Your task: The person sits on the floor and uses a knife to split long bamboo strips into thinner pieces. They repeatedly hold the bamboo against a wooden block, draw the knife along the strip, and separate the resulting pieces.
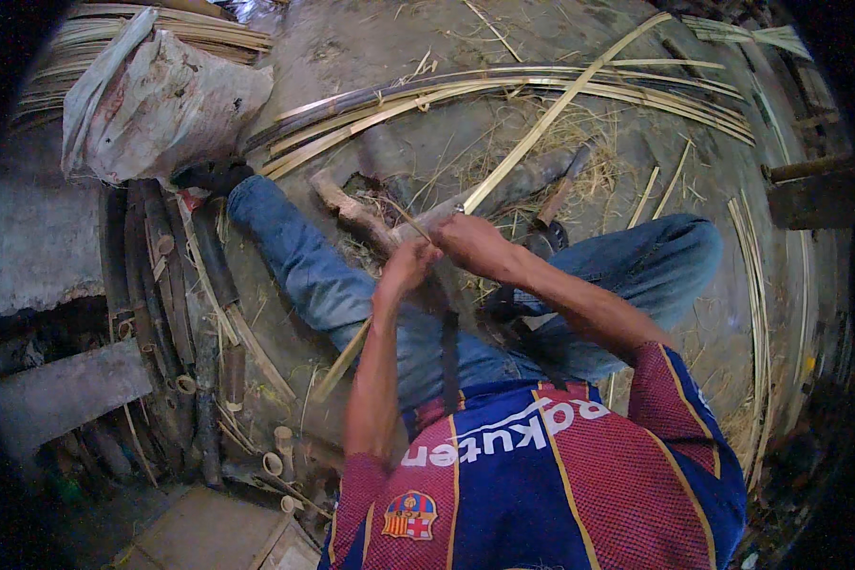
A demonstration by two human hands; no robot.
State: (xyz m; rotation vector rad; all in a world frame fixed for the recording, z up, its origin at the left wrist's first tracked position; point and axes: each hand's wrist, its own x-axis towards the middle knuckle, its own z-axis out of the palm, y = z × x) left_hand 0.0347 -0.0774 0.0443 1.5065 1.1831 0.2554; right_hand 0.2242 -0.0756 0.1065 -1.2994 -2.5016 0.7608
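A long pale bamboo strip (541, 123) slants from the far right down between my hands, and its lower end (342, 363) shows beside my left forearm. My right hand (470, 245) is closed around the strip in front of the wood. Close against it, my left hand (408, 266) is closed too, with its fingers pressed together at the strip. A thin sliver (410, 220) sticks out above the left fingers. Just beyond them lies a rough piece of wood (351, 211). Whether either hand also grips a blade is hidden.
A knife-like tool (562, 188) lies beyond my bent right leg. Bundled bamboo strips (399, 100) stretch across the far floor, with shavings (589, 142) around. Left are a whitish sack (176, 104) and dark bamboo poles (152, 275); more strips (752, 313) lie right.
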